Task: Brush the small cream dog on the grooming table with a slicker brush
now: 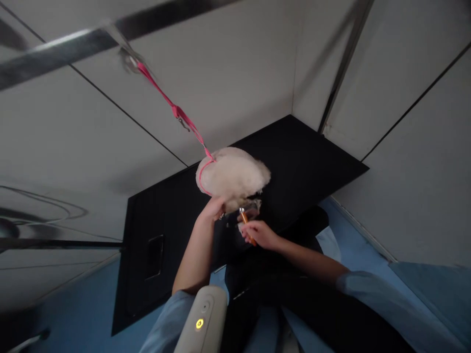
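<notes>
A small white fluffy dog (235, 174) is on the black table (294, 162), with a pink loop lead (158, 88) around its neck. My left hand (214, 208) is closed at the dog's near side, gripping what looks like a leg or fur there; the fingers are partly hidden. In my right hand (260, 234) is a grooming brush (245, 215) with an orange handle. Its head is close to the fur at the dog's near edge; whether it touches cannot be made out. Some loose-looking tufts lie around the brush head.
The lead runs up to a metal bar (84, 46) at upper left. A black phone-like rectangle (154, 256) lies at the table's left end. Pale walls (235, 73) stand behind the table. A light-coloured device with a yellow light (203, 318) sits at the bottom, near my left sleeve.
</notes>
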`<state>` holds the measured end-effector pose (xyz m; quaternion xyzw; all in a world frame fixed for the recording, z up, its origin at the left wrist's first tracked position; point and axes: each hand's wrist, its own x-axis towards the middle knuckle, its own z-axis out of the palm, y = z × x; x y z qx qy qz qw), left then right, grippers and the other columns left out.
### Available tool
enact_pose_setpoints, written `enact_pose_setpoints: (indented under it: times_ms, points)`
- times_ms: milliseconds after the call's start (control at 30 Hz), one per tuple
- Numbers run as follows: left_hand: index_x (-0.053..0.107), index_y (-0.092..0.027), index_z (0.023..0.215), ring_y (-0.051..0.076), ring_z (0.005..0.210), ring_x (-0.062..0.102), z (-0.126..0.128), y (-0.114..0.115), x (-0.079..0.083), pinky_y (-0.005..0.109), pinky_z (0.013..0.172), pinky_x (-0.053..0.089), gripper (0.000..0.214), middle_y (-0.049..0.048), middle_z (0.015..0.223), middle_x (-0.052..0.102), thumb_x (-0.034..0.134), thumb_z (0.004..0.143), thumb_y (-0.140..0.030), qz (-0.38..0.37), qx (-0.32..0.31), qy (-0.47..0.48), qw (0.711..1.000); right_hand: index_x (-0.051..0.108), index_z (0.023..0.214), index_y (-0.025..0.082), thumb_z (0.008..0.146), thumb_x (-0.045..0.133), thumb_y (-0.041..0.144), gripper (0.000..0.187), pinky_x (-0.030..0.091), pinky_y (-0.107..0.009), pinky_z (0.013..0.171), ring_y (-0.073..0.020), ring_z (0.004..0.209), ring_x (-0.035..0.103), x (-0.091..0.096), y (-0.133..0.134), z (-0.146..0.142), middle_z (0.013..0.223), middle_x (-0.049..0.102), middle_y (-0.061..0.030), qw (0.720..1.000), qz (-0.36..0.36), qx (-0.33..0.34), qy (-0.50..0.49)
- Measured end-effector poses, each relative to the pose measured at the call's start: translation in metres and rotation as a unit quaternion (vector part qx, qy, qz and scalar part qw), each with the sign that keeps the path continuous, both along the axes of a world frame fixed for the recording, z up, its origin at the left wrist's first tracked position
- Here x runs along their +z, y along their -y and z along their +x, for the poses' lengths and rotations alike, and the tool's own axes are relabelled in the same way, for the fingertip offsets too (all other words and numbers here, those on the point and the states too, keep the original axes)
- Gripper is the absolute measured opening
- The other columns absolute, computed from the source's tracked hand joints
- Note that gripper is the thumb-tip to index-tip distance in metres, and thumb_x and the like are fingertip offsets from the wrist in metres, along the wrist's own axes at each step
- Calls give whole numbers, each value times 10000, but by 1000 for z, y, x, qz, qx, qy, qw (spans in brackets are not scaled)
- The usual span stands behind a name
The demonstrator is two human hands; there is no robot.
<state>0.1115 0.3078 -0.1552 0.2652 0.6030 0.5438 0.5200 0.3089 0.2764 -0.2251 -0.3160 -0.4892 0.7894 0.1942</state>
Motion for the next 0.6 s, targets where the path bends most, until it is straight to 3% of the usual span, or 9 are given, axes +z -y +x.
enact_pose_setpoints:
  times_ms: [67,167,233,333,400,500,600]
  points:
    - [778,-124,993,398,1210,695,1,0,4,485,1086,545,606,150,1115,808,976,453,-316,29,-11,-16,999,714,914,144,875,622,193,111,437,-210,506,-90,519,580,-9,15,4,692,646,12,997,-35,54,39]
    - [784,-121,1042,413,1284,648,0,-1,10,481,1118,520,664,180,1199,782,992,462,-371,45,-28,-33,998,725,985,151,866,593,148,179,410,-195,470,-77,470,561,-12,29,7,694,656,18,985,-59,150,58]
    - [788,-131,1055,396,1261,667,-5,-2,16,453,1081,551,628,171,1215,779,979,509,-377,39,-37,-49,997,733,1003,157,878,567,152,208,418,-198,473,-76,483,563,-2,19,3,744,685,4,989,-18,142,23]
    - [786,-133,992,363,1131,738,-14,-5,26,441,995,602,468,152,1091,810,935,588,-315,-19,-54,-58,997,729,952,161,890,555,167,185,466,-204,536,-86,580,602,17,-7,-9,805,702,-10,997,62,23,-29]
    - [776,-125,940,361,1065,762,-17,-7,32,454,970,613,389,149,989,818,909,611,-283,-48,-75,-39,995,708,903,159,884,544,158,164,461,-197,531,-86,567,596,20,-13,-12,740,673,8,998,62,-1,-8]
    - [764,-135,891,358,1086,758,-19,-9,39,445,1005,598,357,134,973,823,914,597,-270,-40,-100,-22,994,686,890,160,861,533,143,156,408,-185,454,-82,460,553,15,-2,-8,633,620,43,994,11,88,61]
    - [769,-158,915,344,1121,747,-20,-13,43,420,1012,594,379,118,1018,825,939,599,-281,-47,-92,-35,994,705,919,159,850,543,127,179,389,-172,438,-62,439,528,21,-1,-7,669,655,36,989,39,138,43]
